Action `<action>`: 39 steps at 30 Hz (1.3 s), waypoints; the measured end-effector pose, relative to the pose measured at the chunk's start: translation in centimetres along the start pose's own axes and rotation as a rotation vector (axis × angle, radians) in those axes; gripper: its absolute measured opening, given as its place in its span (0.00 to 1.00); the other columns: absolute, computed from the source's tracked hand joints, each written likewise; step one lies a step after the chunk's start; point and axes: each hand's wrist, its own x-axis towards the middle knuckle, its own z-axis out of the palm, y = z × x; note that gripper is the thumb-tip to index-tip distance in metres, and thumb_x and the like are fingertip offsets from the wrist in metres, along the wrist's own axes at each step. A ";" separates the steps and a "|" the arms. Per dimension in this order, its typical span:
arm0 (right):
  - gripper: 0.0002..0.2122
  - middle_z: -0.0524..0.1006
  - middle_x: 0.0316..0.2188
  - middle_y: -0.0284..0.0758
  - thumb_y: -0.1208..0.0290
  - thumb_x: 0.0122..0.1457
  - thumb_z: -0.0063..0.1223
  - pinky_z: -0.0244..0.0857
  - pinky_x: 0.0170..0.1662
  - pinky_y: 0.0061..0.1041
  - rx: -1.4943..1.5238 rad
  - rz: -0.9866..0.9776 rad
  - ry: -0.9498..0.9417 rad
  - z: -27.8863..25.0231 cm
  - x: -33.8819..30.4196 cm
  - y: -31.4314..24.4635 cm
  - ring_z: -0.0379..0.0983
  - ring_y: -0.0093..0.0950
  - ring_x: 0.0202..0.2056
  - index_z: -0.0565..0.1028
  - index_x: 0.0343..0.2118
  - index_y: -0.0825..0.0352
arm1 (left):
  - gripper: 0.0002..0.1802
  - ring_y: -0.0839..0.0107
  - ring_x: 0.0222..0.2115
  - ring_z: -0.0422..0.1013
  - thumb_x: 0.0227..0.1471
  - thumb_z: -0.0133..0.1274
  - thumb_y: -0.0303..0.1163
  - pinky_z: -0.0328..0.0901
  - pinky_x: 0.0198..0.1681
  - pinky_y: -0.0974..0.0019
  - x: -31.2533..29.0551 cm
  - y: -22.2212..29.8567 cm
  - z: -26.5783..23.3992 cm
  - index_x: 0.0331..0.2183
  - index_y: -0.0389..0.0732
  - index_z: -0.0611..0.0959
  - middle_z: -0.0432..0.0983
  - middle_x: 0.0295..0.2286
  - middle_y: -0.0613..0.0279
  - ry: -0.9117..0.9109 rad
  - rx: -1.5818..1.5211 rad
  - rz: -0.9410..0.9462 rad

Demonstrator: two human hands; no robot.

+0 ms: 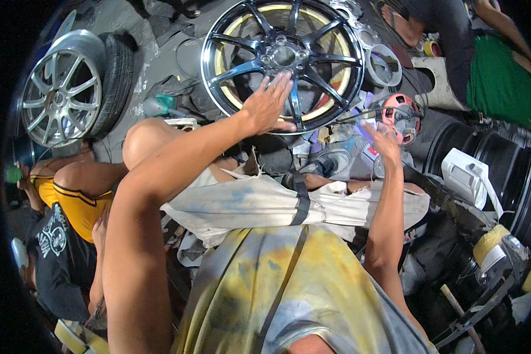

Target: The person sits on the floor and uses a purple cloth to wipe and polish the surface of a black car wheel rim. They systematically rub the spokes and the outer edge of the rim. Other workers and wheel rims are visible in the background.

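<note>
A dark chrome multi-spoke wheel rim (246,66) with a polished lip lies in front of me, a yellowish ring showing inside its barrel. My left hand (269,105) rests on the lower spokes near the hub, fingers stretched out and thumb toward the lip. To the right of the rim, my right hand (386,144) reaches over a pile of small scraps with its fingers extended. A purple strip (364,133) lies at its fingertips; no grip on it can be made out. Just beyond that hand sits a pink-red, rounded tool-like object (402,118) with a dark cable.
A silver wheel rim (59,97) leans by a tyre (113,82) at left. A teal-and-grey power tool (159,105) lies left of my rim. Co-workers sit at left and upper right. Black rims (478,150) and a white plastic container (467,177) stand at right.
</note>
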 end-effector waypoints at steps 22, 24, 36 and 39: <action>0.10 0.81 0.41 0.38 0.60 0.59 0.54 0.71 0.45 0.35 -1.442 -0.420 -0.078 17.2 4.4 12.8 0.79 0.35 0.43 0.81 0.39 0.57 | 0.63 0.46 0.68 0.49 0.49 0.46 0.75 0.45 0.68 0.42 -0.7 5.3 -2.5 0.64 0.27 0.60 0.48 0.67 0.36 -0.167 0.054 -0.076; 0.09 0.83 0.35 0.37 0.63 0.59 0.54 0.72 0.42 0.34 -1.399 -0.540 0.040 18.2 5.1 14.8 0.81 0.35 0.40 0.82 0.37 0.58 | 0.60 0.45 0.66 0.53 0.51 0.47 0.73 0.46 0.68 0.41 -1.5 6.4 -3.1 0.62 0.25 0.65 0.52 0.65 0.33 -0.195 0.035 -0.057; 0.17 0.80 0.38 0.53 0.57 0.51 0.57 0.73 0.47 0.44 -0.949 -0.209 -0.419 15.2 7.1 11.0 0.79 0.50 0.40 0.82 0.36 0.65 | 0.13 0.47 0.40 0.80 0.48 0.56 0.28 0.74 0.42 0.49 -5.7 10.2 -3.4 0.35 0.31 0.86 0.83 0.37 0.42 -0.732 -0.529 0.398; 0.16 0.81 0.36 0.50 0.55 0.50 0.58 0.73 0.45 0.43 -0.928 -0.308 -0.483 14.1 6.6 9.8 0.79 0.51 0.39 0.83 0.34 0.62 | 0.14 0.47 0.41 0.79 0.49 0.55 0.27 0.74 0.42 0.48 -5.3 10.4 -3.6 0.37 0.30 0.86 0.82 0.38 0.40 -0.790 -0.494 0.460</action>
